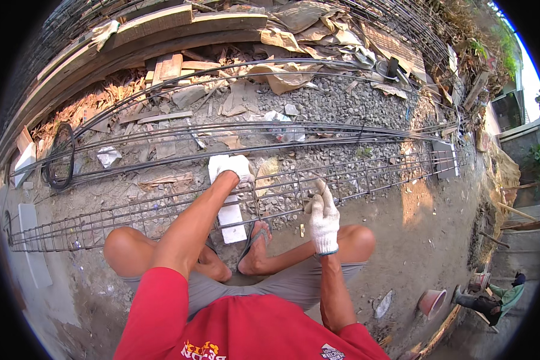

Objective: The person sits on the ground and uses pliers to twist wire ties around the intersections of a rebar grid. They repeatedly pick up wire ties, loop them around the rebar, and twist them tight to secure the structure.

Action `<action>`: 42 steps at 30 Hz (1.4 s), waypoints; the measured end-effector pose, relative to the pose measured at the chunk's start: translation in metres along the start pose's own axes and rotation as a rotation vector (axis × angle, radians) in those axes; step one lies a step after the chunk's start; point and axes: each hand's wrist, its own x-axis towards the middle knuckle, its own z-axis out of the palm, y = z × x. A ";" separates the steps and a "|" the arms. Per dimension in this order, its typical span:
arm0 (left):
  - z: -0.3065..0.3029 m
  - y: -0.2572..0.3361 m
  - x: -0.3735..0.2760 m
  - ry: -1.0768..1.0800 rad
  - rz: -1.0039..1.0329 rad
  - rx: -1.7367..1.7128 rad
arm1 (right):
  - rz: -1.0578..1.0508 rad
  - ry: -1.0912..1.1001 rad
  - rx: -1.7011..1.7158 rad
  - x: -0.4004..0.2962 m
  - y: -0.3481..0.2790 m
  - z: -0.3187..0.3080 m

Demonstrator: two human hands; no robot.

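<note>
A long rebar cage (162, 204) of thin bars and stirrups lies across in front of my knees, with a white block (231, 220) beneath its middle. My left hand (236, 168), in a white knit glove, is at the cage's far side, by a stirrup above that block; its fingers are partly hidden, so its grip is unclear. At the near side of the cage, my right hand (323, 216), gloved too, has its index finger extended and the other fingers curled around a small dark tool, of which only a tip shows.
Loose steel bars (184, 130) run beyond the cage, with a wire coil (58, 157) at left. Gravel (342, 99), paper scraps and timber planks (162, 33) lie farther off. A bucket (432, 302) and another person (495, 301) are at lower right.
</note>
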 end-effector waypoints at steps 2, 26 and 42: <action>-0.004 0.001 0.006 -0.190 0.050 -0.182 | -0.122 0.059 -0.063 0.019 -0.009 -0.009; 0.103 -0.038 0.046 -0.136 -0.085 -1.116 | -0.706 -1.147 -1.421 0.214 0.012 0.157; 0.067 -0.029 0.026 -0.330 -0.097 -1.205 | -0.445 -1.244 -1.200 0.211 0.013 0.153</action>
